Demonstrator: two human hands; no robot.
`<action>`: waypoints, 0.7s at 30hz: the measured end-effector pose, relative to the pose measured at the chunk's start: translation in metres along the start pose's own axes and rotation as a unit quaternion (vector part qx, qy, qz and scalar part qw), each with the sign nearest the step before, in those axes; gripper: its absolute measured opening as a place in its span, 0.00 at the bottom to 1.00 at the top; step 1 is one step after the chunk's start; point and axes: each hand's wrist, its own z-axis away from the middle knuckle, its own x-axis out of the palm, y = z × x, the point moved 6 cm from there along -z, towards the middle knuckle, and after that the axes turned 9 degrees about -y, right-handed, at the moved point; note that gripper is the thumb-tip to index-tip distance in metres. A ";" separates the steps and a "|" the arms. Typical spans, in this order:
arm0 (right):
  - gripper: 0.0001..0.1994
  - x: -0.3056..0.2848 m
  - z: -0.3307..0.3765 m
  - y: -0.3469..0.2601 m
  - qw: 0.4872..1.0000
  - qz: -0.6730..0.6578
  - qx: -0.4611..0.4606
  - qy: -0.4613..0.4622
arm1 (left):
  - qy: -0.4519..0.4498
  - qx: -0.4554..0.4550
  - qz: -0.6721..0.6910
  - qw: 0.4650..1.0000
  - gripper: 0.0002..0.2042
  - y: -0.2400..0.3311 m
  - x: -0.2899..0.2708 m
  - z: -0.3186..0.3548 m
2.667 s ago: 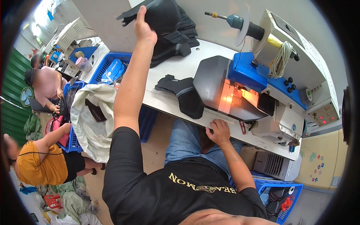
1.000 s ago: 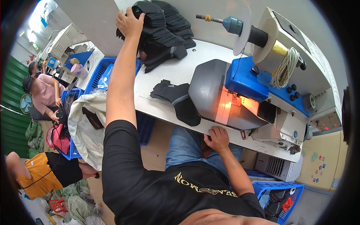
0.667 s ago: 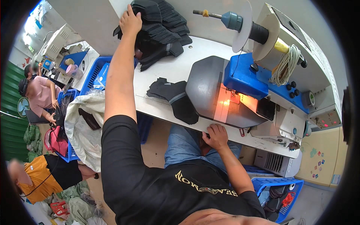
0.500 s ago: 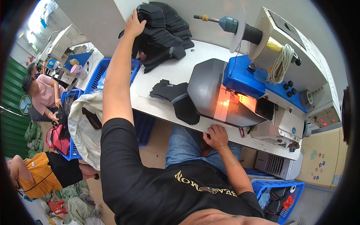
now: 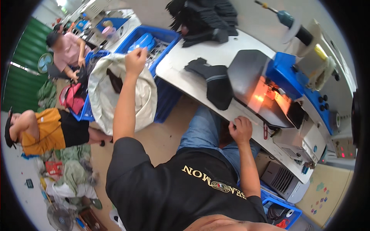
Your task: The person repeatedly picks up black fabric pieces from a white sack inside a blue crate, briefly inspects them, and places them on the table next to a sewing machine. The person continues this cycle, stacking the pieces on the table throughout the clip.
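Note:
My left hand (image 5: 136, 61) is raised at the left, its fingers curled into a loose fist with nothing seen in it. It hovers over a white cloth sack (image 5: 144, 94), next to a blue basket (image 5: 175, 36). My right hand (image 5: 241, 129) rests at the table's front edge, its fingers loosely bent, thumb apart, nothing in them. Ahead of it lies a black fabric piece (image 5: 219, 90) with a grey band, partly beside the dark plate of a blue sewing machine (image 5: 285, 73), whose lamp glows orange. A heap of black fabric pieces (image 5: 210, 19) sits at the far end of the white table (image 5: 175, 65).
A red-handled tool (image 5: 265, 131) lies near the table's front edge. A thread spool (image 5: 300, 34) stands above the machine. Two people, one in pink (image 5: 69, 50) and one in an orange top (image 5: 48, 129), are at the left. Another blue basket (image 5: 295, 217) stands at lower right.
My left hand has left the black heap, come back toward me over the sack, and closed. The view has swung left, and my right hand stays at the table edge.

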 end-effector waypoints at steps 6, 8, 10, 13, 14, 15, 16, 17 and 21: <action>0.09 0.005 -0.002 -0.008 1.000 -0.007 -0.012 -0.014 | -0.124 -0.254 -0.223 0.933 0.23 -0.227 -0.030 0.155; 0.09 0.004 -0.002 -0.004 1.000 0.007 -0.006 -0.016 | -0.232 -0.301 -0.184 0.907 0.28 -0.242 -0.012 0.172; 0.08 0.003 -0.001 -0.001 1.000 0.015 -0.003 -0.021 | -0.234 -0.308 -0.102 0.917 0.28 -0.253 -0.001 0.165; 0.08 0.005 -0.004 -0.006 1.000 0.011 -0.011 -0.021 | -0.204 -0.303 -0.008 0.931 0.27 -0.289 -0.005 0.142; 0.08 0.004 -0.003 -0.003 1.000 0.021 -0.009 -0.021 | -0.161 -0.340 0.038 0.926 0.26 -0.292 0.009 0.132; 0.08 0.004 -0.003 -0.001 0.999 0.028 -0.008 -0.019 | -0.116 -0.375 0.082 0.916 0.25 -0.289 0.025 0.123; 0.08 0.005 -0.004 -0.004 0.999 0.024 -0.009 -0.020 | -0.134 -0.356 0.162 0.911 0.24 -0.293 0.034 0.116; 0.08 0.007 -0.005 -0.006 1.000 0.020 -0.009 -0.021 | -0.151 -0.332 0.241 0.899 0.24 -0.296 0.043 0.111; 0.08 0.014 -0.009 -0.010 1.000 0.016 -0.017 -0.018 | -0.205 -0.198 0.057 0.957 0.23 -0.254 0.086 0.090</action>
